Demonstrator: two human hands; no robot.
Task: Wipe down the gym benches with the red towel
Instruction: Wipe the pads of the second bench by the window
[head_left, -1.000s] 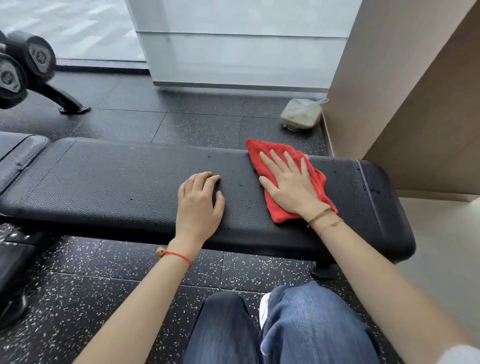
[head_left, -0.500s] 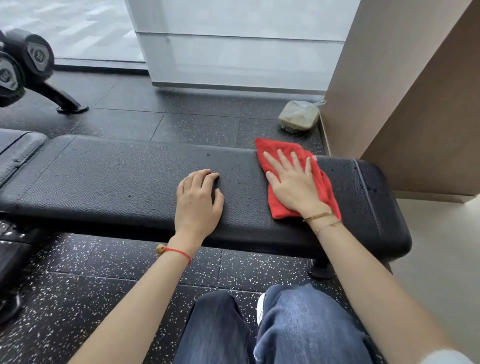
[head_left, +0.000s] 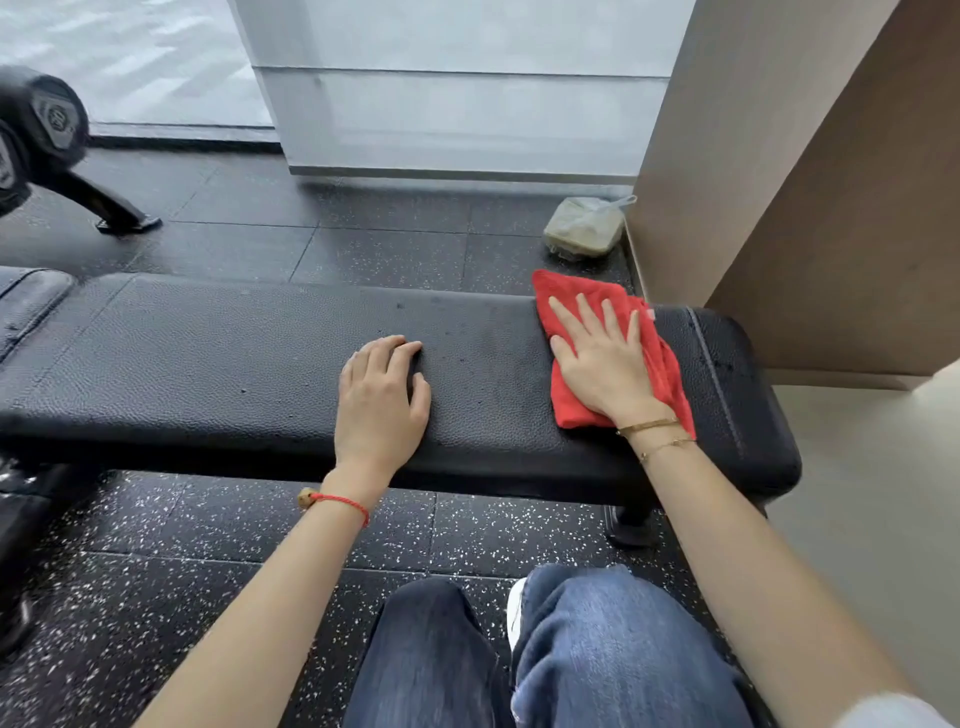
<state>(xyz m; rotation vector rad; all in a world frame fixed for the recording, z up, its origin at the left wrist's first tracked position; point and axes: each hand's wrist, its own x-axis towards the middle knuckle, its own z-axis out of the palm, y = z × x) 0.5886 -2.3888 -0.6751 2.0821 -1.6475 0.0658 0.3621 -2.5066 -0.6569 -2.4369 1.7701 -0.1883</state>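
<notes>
A long black padded gym bench (head_left: 218, 364) runs across the view in front of me. The folded red towel (head_left: 566, 296) lies on its right part. My right hand (head_left: 602, 364) presses flat on the towel with straight, spread fingers. My left hand (head_left: 382, 400) rests on the bare pad near the bench's middle, fingers slightly bent, holding nothing. The towel's near half is hidden under my right hand.
A wooden wall panel (head_left: 805, 182) stands close behind the bench's right end. A bagged container (head_left: 584, 228) sits on the floor beyond the bench. A black machine leg (head_left: 109, 208) stands at the far left. My knees in jeans (head_left: 571, 649) are below the bench.
My right hand has slid the red towel to the right along the bench, toward its right end. My left hand has stayed in place on the pad.
</notes>
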